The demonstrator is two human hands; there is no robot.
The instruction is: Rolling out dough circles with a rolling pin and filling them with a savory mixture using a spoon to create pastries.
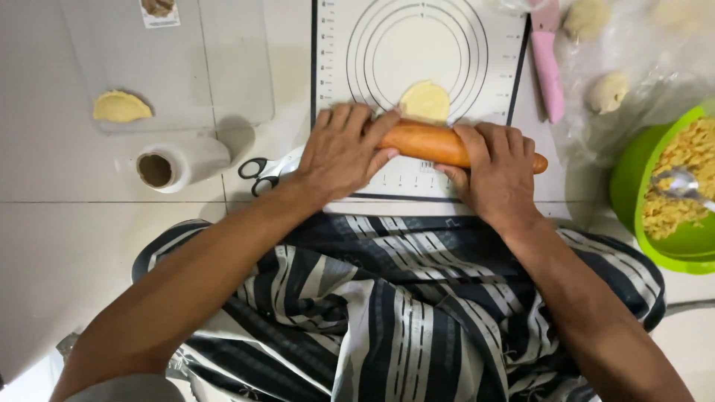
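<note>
From the head camera, both hands lay flat on a smooth orange-brown wooden rolling pin (432,143). The left hand (344,149) pressed its open palm on one end, and the right hand (497,170) did the same on the other end, fingers spread, not clenched. The pin rested on the near edge of a thin round piece of pale dough (425,100), on a white baking mat (491,67) with printed circles. Black-handled scissors (262,173) lay just beside the left hand.

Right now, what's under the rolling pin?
A flat round of yellow dough sticks out past the orange rolling pin, lying on the white baking mat. Its near edge is hidden by the pin. Both hands, left and right, press on top.
</note>
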